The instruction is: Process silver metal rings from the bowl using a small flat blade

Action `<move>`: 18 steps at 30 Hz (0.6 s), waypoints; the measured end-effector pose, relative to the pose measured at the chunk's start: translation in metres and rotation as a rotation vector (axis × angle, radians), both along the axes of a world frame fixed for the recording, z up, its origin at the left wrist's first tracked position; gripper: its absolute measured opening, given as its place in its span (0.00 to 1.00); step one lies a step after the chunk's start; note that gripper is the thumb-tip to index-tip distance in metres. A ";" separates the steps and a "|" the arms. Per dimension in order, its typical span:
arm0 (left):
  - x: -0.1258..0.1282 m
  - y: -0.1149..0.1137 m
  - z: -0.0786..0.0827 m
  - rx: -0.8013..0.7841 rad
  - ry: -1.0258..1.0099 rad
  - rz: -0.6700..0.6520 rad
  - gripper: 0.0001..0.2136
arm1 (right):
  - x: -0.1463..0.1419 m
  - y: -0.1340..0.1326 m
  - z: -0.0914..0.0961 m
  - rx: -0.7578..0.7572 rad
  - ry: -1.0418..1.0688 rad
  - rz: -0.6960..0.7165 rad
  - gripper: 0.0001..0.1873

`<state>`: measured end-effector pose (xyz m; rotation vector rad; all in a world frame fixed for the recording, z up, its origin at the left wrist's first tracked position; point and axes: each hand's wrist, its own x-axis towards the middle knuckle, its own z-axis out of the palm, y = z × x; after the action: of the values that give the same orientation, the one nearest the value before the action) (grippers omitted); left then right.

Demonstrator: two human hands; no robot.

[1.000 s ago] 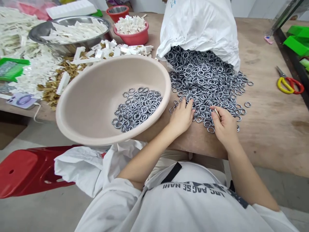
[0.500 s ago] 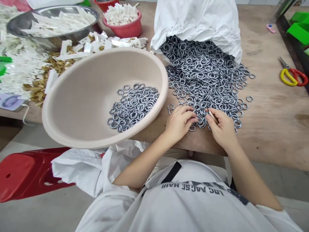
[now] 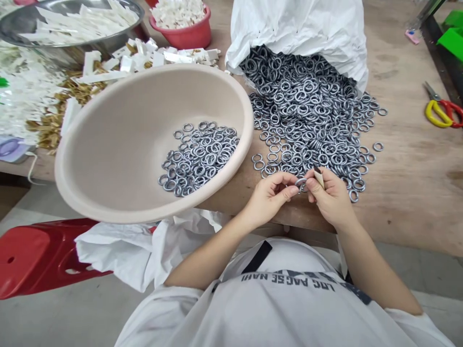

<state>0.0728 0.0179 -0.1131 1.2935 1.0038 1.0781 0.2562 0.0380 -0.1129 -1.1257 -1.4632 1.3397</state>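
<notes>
My left hand [image 3: 269, 196] pinches a grey metallic-looking ring [image 3: 301, 183] between thumb and fingers, at the near side of the ring pile. My right hand [image 3: 330, 193] is closed on a small flat tan stick with a dark end [image 3: 319, 177]; its fingertips also touch the ring's right side. Behind both hands spreads a heap of similar rings [image 3: 307, 111], spilling out of a white sack [image 3: 296, 24]. To the left, a big beige basin [image 3: 119, 111] holds a smaller pile of rings [image 3: 202, 156].
Scissors with yellow and red handles [image 3: 443, 108] lie on the right. At the back left are a steel bowl [image 3: 83, 50] of white strips, a red tub [image 3: 188, 33] of white pieces and loose scraps. A red stool [image 3: 32, 260] stands below left.
Both hands have drawn slightly nearer my body and closer together. A ring is now held up between them. The stick in my right hand now points upward, and the view has shifted slightly.
</notes>
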 end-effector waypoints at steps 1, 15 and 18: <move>0.001 0.000 -0.001 0.008 -0.008 0.008 0.13 | -0.002 0.000 -0.001 -0.053 0.039 0.009 0.13; 0.003 -0.003 -0.008 0.539 0.337 0.173 0.07 | -0.007 -0.003 0.009 -0.167 0.149 0.007 0.15; 0.002 -0.005 -0.008 0.529 0.291 0.176 0.06 | -0.009 -0.006 0.011 -0.199 0.209 0.055 0.16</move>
<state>0.0750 0.0127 -0.1211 1.8560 1.1026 1.3756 0.2469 0.0321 -0.1024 -1.0390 -1.2385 1.6183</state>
